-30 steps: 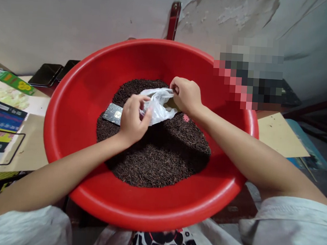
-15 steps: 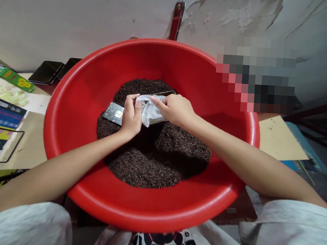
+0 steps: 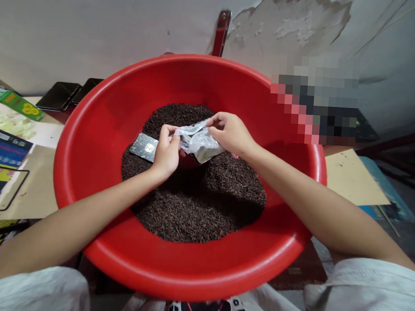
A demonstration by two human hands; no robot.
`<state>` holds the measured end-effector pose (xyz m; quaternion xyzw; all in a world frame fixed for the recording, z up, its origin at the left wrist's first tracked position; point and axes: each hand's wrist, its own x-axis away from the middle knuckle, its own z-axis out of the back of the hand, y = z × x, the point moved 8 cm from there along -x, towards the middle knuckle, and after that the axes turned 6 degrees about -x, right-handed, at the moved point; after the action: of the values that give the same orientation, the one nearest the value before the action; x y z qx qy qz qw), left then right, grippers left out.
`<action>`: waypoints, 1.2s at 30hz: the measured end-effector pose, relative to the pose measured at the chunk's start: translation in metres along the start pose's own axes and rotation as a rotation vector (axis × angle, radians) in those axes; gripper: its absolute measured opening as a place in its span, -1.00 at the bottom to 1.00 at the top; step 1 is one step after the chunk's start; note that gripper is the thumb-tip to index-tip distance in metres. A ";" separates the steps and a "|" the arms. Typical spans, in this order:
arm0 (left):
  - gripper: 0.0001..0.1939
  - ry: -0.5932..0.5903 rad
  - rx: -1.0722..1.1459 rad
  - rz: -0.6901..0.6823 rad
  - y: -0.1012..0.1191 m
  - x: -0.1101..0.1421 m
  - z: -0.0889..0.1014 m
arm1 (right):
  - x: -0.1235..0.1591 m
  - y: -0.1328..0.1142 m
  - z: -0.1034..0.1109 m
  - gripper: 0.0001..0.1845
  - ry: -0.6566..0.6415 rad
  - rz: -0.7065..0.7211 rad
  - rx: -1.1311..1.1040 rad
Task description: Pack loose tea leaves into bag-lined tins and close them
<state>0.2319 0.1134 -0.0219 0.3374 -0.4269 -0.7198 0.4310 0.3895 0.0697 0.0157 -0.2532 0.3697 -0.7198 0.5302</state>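
A wide red plastic basin (image 3: pixel 185 285) holds a heap of dark dried leaf (image 3: pixel 189 220) that looks like loose tea. Above the heap is a clear plastic bag (image 3: pixel 203 143), its mouth crumpled over what looks like a rectangular tin, mostly hidden under it. My left hand (image 3: pixel 166 150) pinches the bag's left edge between thumb and fingers. On the other side my right hand (image 3: pixel 230 131) has thumb and fingers closed on the bag's upper right edge. Left of my left hand a scuffed grey flat plate (image 3: pixel 143 147) lies on the leaf.
Dark boxes (image 3: pixel 59 95) stand behind the basin on the left, near a green carton (image 3: pixel 19 105). Printed sheets (image 3: pixel 3 162) lie at the left, and a tan board (image 3: pixel 355 178) at the right. A wall rises behind, with a dark red post (image 3: pixel 221 33) against it.
My right hand has moved slightly up and its grip on the bag has shifted. The bag's mouth is spread wider to the right. The view has tipped slightly.
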 end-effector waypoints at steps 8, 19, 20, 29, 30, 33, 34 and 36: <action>-0.81 0.042 0.167 0.147 0.005 0.008 -0.002 | 0.002 0.000 -0.003 -0.67 -0.185 -0.113 0.253; -0.66 0.182 0.470 0.298 -0.015 -0.007 0.011 | -0.006 0.011 0.013 -0.75 0.016 -0.235 -0.542; -0.65 0.187 0.484 0.308 -0.017 -0.008 0.011 | -0.008 0.016 0.014 -0.73 0.055 -0.273 -0.583; -0.53 -0.017 0.545 0.117 -0.007 -0.009 -0.005 | 0.019 -0.040 0.079 -0.69 0.418 0.321 -0.247; -0.45 -0.045 0.520 0.088 -0.004 -0.008 -0.006 | 0.025 -0.053 0.070 -0.71 0.307 0.396 -0.164; -0.33 -0.126 0.430 0.024 0.002 -0.005 -0.010 | 0.030 -0.057 0.036 -0.75 -0.025 0.288 0.164; -0.32 -0.153 0.411 -0.004 0.003 -0.004 -0.011 | 0.029 -0.051 0.030 -0.75 -0.072 0.214 0.254; -0.26 -0.200 0.387 -0.076 0.007 -0.005 -0.012 | 0.026 -0.039 0.022 -0.75 -0.182 0.090 0.363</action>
<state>0.2459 0.1123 -0.0200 0.3567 -0.5845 -0.6702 0.2862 0.3754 0.0459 0.0592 -0.2005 0.1957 -0.7243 0.6300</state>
